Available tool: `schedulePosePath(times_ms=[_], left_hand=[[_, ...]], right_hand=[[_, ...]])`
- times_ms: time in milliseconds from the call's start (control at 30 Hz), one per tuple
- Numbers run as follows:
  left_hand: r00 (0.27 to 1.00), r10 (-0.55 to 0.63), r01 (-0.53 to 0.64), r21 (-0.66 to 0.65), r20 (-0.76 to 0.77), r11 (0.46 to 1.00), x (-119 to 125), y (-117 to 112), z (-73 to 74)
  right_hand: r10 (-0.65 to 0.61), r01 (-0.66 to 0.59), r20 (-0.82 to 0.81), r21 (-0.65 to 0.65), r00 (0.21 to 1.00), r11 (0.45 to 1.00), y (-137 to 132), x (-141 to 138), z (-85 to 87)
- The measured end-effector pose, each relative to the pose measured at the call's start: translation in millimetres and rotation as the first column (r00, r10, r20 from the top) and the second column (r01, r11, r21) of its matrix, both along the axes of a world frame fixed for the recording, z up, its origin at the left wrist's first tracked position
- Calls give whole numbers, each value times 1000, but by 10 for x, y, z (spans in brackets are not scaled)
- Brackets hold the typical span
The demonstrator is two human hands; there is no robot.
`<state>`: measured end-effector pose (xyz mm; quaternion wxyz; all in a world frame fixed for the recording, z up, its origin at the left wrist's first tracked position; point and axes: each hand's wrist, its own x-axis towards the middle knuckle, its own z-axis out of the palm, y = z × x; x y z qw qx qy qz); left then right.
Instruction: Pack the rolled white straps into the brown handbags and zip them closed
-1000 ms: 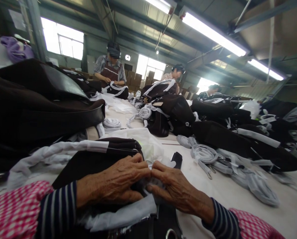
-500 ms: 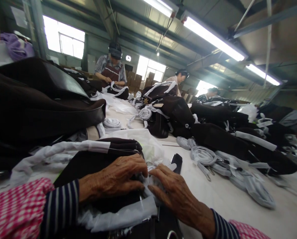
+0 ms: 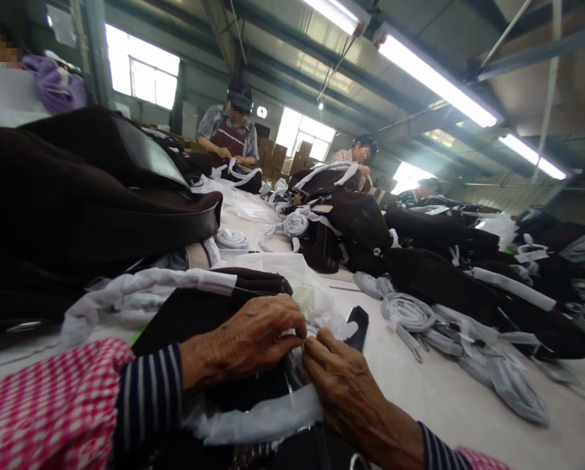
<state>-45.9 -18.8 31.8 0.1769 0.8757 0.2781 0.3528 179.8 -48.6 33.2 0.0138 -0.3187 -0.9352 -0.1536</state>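
A dark bag (image 3: pixel 175 313) lies right in front of me, its handles (image 3: pixel 263 418) wrapped in white tissue. Over the bag's open zip, my left hand (image 3: pixel 253 339) is closed, with thumb and fingers pinched together at its right end; what sits between the fingertips is too small to make out. My right hand (image 3: pixel 346 385) meets it from the right, fingers curled over a piece of translucent wrapping (image 3: pixel 297 365). The fingertips of both hands nearly touch. Just beyond the right hand lies a black piece with a toothed edge (image 3: pixel 358 329).
Large dark bags (image 3: pixel 77 202) are heaped at the left. More dark bags (image 3: pixel 444 281) pile up across the table (image 3: pixel 420 398), with coiled wrapped straps (image 3: pixel 407 310) before them. A person in an apron (image 3: pixel 231 130) works on a bag opposite; others are farther right.
My left fingertips have drawn together into a pinch, and my right fingers have closed in beside them. The whole view has shifted slightly, so things sit farther right.
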Motion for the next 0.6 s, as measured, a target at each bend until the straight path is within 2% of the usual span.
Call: schedulePosePath(times_ms=[133,233,333,400,500,567,600], left_hand=[[995,39,-44,-56,-97,997,-30,-29,-58],[992,-3,-5,-59,-129,998,-56,-2,-115],[992,-45,45,-4,-117,999,-61,22,-138],[989,-71,75,31,-128,997,-61,28,-139],[987,-93,98,28,-130,995,-73,28,-129],[990,-95,97,10,-108,995,-86,21,-110],[994,-75,75,4,-84,997,-92,15,-93]], right_hand=[[-36,38,29,-63,999,997,-28,-58,79],[-114,103,-79,-132,990,986,-149,-22,222],[-210,171,-230,-176,950,969,-180,29,378],[-234,202,-336,-130,912,971,-91,-6,507],[-186,210,-484,-5,855,978,172,-192,675],[-158,217,-521,54,839,975,372,-343,650],[-158,227,-516,73,842,971,461,-403,574]])
